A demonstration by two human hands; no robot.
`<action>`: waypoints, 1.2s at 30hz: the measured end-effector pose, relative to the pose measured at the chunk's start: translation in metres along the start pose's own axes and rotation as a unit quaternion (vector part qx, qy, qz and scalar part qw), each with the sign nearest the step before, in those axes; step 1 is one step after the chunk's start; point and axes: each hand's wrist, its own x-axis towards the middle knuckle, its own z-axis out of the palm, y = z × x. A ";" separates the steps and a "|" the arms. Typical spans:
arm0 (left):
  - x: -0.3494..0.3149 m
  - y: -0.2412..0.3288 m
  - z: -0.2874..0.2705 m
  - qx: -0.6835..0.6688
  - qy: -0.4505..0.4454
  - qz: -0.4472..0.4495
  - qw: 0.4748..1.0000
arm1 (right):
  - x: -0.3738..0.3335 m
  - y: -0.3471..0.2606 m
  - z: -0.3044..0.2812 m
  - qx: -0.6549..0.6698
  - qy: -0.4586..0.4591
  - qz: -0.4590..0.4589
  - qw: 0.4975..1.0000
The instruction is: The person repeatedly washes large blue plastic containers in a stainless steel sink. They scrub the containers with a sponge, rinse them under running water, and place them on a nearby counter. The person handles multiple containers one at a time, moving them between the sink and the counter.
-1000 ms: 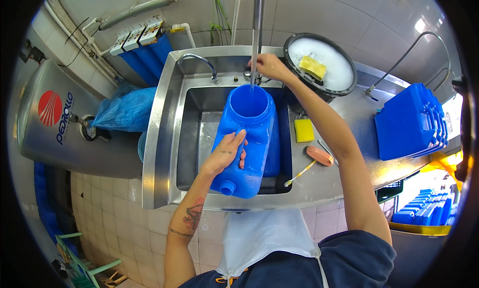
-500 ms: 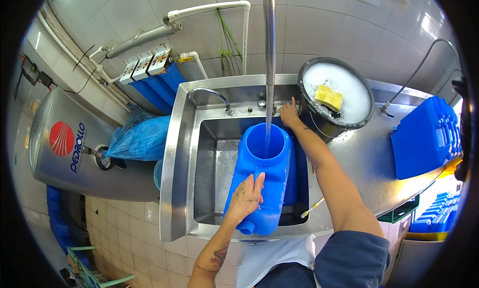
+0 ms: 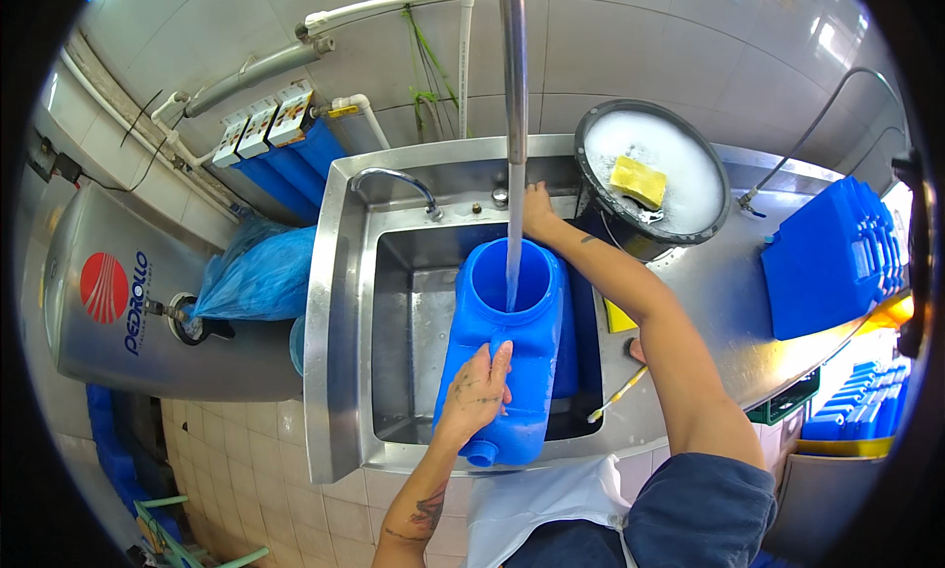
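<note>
So the person's left hand (image 3: 477, 389) has a wide-mouthed blue plastic jug (image 3: 532, 356) by its moulded handle, and that grip is pretty much closed, fingers wrapped right round. The jug is tilted over the rectangular stainless-steel sink (image 3: 340, 322), big round opening up toward the back wall, small round spout down by the front edge. A straight vertical metal pipe (image 3: 514, 66) comes down from above and a clear stream of water (image 3: 513, 263) goes right into the mouth.

Right hand (image 3: 537, 209) is over at the back ledge, near the metal fittings and just beside a round black bucket (image 3: 630, 238) full of white suds. Can't tell how open that grip is or if it's got hold of anything. There's a yellow sponge (image 3: 638, 182) on the foam, and a bunch of blue plastic containers (image 3: 817, 263) on the right of the steel bench (image 3: 699, 273).
</note>
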 end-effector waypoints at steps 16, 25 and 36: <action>-0.004 0.012 -0.003 0.023 -0.010 -0.008 1.000 | -0.031 -0.004 -0.012 -0.118 -0.052 -0.015 0.992; -0.003 0.008 0.000 0.010 0.005 0.016 1.000 | -0.036 -0.003 -0.003 -0.145 0.010 -0.019 0.989; -0.002 0.014 -0.002 0.015 -0.009 -0.015 1.000 | -0.032 -0.003 -0.004 -0.150 -0.028 -0.030 0.988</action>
